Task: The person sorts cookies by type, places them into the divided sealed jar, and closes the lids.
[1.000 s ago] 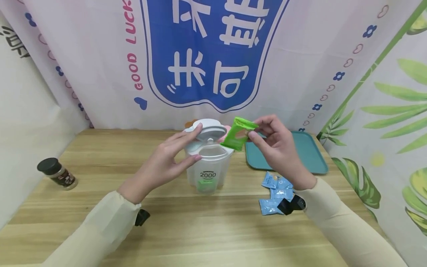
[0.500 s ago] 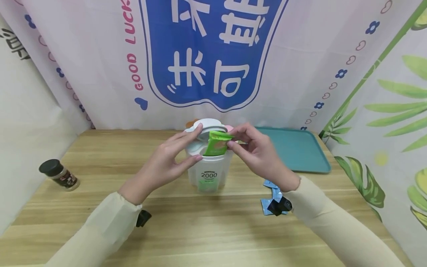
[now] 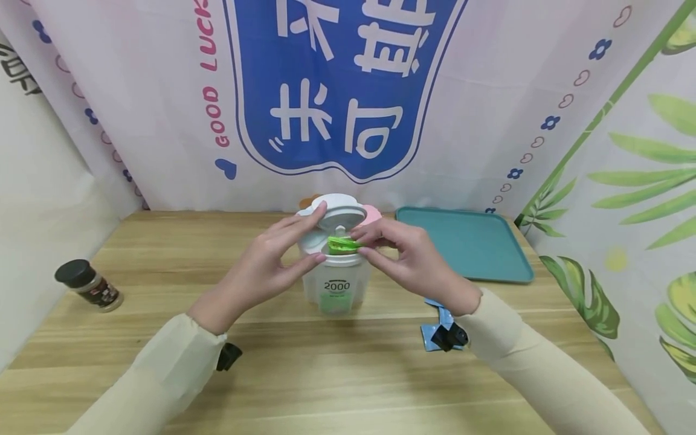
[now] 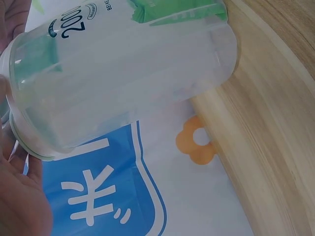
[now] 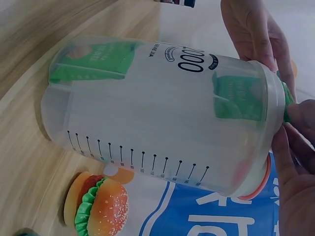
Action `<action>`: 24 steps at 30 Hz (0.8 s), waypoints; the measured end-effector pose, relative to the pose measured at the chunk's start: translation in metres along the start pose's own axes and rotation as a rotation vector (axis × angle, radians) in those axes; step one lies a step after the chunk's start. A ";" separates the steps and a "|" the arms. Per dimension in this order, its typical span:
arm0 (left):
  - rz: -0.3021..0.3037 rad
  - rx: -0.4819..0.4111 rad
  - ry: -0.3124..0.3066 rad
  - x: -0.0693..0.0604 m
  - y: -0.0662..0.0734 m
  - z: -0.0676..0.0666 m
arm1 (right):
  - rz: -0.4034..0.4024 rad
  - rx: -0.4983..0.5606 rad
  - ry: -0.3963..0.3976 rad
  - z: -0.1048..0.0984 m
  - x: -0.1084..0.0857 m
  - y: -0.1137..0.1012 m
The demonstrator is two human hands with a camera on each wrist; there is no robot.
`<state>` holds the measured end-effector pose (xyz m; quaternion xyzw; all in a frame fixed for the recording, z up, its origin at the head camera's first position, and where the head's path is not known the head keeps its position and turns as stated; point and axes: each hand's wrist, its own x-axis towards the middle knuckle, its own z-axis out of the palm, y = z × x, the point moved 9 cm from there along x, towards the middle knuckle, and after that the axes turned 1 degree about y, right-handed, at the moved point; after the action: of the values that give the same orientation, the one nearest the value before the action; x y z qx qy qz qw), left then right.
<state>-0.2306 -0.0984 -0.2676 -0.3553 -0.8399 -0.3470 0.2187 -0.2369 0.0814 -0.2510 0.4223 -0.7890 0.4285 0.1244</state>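
Note:
A clear plastic storage container [image 3: 336,290] marked 2000 stands on the table, its white flip lid [image 3: 334,201] raised. My left hand [image 3: 261,263] holds its top, fingers against the lid and thumb on the front rim. Between the thumb and fingers of my right hand [image 3: 410,257] is a green snack packet [image 3: 339,244], partly down in the opening. Through the wall in the right wrist view, the lower part of this packet [image 5: 238,96] shows near the mouth. Another green packet [image 5: 98,61] lies at the container's bottom.
Several blue packets [image 3: 432,338] lie under my right wrist, partly hidden. A teal tray [image 3: 478,244] sits at the back right. At the left is a black-capped seasoning jar [image 3: 89,284]. The right wrist view also holds a hamburger-shaped object [image 5: 98,204] near the container.
My right hand has moved left and down with the green packet, from beside the container into its opening. My left hand has stayed on the lid and rim.

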 end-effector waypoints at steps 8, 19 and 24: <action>0.018 0.000 0.009 0.000 0.001 -0.001 | -0.069 -0.164 -0.051 0.005 0.001 -0.006; 0.029 0.003 0.013 -0.001 0.002 -0.001 | -0.118 -0.214 -0.077 0.008 -0.003 -0.009; 0.023 0.005 0.009 0.000 0.002 -0.001 | -0.141 -0.216 -0.075 0.008 -0.003 -0.012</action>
<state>-0.2288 -0.0981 -0.2664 -0.3628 -0.8358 -0.3438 0.2273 -0.2246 0.0742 -0.2508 0.4765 -0.8030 0.3153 0.1693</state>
